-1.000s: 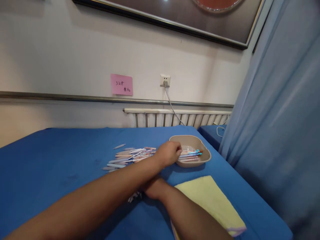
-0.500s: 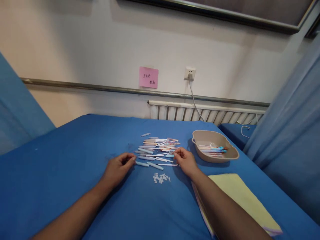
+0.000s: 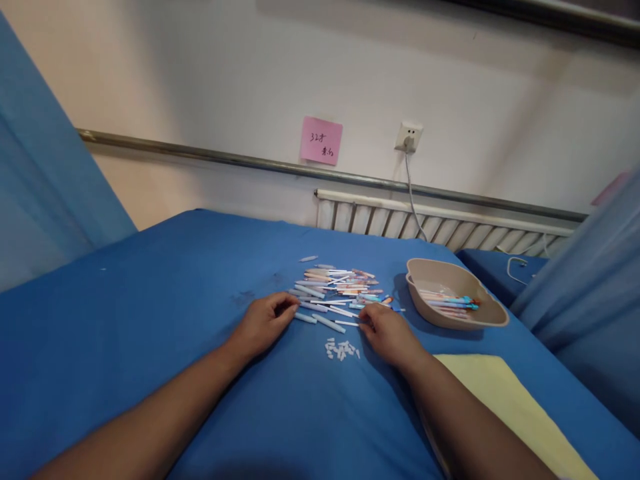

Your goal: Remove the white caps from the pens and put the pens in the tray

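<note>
Disassembled pen parts lie piled on the blue sheet: pale barrels [image 3: 329, 325], white refills [image 3: 340, 311] and coloured pieces. My left hand [image 3: 265, 325] is closed at the pile's left side, thumb and forefinger pinched at the end of a light blue pen barrel [image 3: 305, 319]. On the pile's right, my right hand [image 3: 393, 333] has its fingers curled in at the end of a white pen refill [image 3: 347, 324]; the exact contact is partly hidden. Several small white pen tips [image 3: 342, 350] lie nearer me, between the hands. Just beyond my right hand sits an orange-and-blue piece [image 3: 388, 302].
A beige basin [image 3: 420, 307] holding several pens stands to the right. In front of it lies a yellow cloth-like sheet [image 3: 505, 393], partly under my right forearm. Behind are a radiator [image 3: 370, 217], a rail and a plugged-in cable [image 3: 413, 193]. Blue curtains [image 3: 45, 147] hang on both sides.
The view has shifted, so the scene sits farther right. My right hand has come down toward the near refill, and the orange-and-blue piece now shows beyond it. My left hand stays at the barrel's end.
</note>
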Demonstrator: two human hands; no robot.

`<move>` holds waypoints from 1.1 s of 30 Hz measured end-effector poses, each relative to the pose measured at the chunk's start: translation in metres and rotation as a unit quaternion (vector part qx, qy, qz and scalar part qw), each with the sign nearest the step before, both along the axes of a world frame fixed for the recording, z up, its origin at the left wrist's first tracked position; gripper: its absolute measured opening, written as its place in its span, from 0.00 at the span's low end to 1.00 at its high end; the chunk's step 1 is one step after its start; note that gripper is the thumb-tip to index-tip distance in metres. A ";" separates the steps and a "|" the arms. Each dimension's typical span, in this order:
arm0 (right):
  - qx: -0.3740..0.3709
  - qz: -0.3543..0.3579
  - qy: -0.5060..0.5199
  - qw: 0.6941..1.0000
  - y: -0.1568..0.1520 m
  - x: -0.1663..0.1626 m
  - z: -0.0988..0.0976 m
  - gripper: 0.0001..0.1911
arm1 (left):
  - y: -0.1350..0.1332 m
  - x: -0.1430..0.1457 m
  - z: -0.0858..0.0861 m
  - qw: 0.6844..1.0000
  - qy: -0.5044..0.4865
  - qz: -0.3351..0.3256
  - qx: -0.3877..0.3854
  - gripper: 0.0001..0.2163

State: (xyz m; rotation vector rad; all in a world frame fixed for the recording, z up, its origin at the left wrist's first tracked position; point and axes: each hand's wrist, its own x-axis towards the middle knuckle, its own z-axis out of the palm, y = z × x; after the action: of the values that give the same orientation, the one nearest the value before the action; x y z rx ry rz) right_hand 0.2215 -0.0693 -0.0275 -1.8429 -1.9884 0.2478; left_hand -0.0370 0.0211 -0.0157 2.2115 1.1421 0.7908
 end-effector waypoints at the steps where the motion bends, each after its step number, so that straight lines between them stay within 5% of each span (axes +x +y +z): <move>1: -0.008 0.000 -0.017 1.000 -0.001 0.000 0.001 0.06 | 0.000 -0.001 0.001 0.999 0.025 -0.015 0.020 0.12; 9: -0.041 0.014 -0.093 0.995 -0.004 -0.001 0.008 0.10 | -0.002 -0.003 0.005 0.976 0.193 -0.060 0.082 0.09; 21: -0.002 0.031 0.020 0.999 -0.003 -0.002 0.004 0.07 | 0.001 -0.006 0.004 0.990 0.129 -0.050 0.008 0.11; 33: 0.059 -0.156 0.207 0.964 0.012 0.022 -0.009 0.11 | -0.004 -0.001 0.009 0.993 0.083 -0.036 -0.071 0.12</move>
State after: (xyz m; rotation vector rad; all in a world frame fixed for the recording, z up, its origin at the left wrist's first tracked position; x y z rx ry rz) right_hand 0.2435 -0.0574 -0.0364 -1.8179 -1.3846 0.3745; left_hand -0.0376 0.0167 -0.0066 2.2172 1.1510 0.4882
